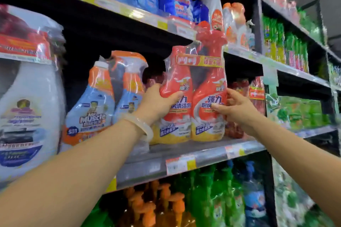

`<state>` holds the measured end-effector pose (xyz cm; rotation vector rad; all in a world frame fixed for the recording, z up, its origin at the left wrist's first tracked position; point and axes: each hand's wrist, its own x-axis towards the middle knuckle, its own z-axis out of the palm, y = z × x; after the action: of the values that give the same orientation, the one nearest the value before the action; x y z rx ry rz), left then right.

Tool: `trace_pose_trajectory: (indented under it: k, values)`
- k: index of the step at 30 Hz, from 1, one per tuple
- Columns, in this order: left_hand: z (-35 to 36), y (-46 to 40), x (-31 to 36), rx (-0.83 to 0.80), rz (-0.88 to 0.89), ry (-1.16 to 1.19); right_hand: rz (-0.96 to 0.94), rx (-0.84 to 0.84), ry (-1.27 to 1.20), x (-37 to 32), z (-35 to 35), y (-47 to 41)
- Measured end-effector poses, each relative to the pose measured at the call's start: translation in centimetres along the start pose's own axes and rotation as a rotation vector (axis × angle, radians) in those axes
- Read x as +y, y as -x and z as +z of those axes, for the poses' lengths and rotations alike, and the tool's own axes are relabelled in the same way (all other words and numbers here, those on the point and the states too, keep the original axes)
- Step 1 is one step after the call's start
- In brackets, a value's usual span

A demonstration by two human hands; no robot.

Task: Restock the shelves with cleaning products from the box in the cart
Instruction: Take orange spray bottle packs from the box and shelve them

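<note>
My left hand (158, 101) and right hand (234, 107) grip the red twin-pack (193, 97) from both sides, steadying it upright on the shelf (203, 151).

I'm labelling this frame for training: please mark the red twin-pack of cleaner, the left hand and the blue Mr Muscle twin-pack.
red twin-pack (208, 116), head view, label of its right bottle
left hand (156, 103), head view, back of the hand
blue Mr Muscle twin-pack (92, 114), head view, front label
</note>
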<state>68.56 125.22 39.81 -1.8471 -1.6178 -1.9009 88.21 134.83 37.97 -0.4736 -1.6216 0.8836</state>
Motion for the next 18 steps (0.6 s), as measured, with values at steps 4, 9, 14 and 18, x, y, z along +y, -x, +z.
trace_pose_trajectory:
  k: [4,9,14,18]
  values:
    - [2.5,-1.8,-2.2,0.014,-0.008,-0.100,0.016,-0.064,-0.012,4.2,-0.6,-4.0]
    - [4.3,-2.3,-4.7,0.039,-0.143,-0.250,0.057,-0.167,-0.088,10.3,0.2,-7.1]
    - [5.3,-2.0,-4.9,0.127,-0.234,-0.501,-0.027,-0.378,0.063,11.6,0.1,-7.8]
    - [6.8,0.5,-5.0,0.038,-0.385,-0.929,-0.072,-0.492,0.197,13.3,0.2,-6.7]
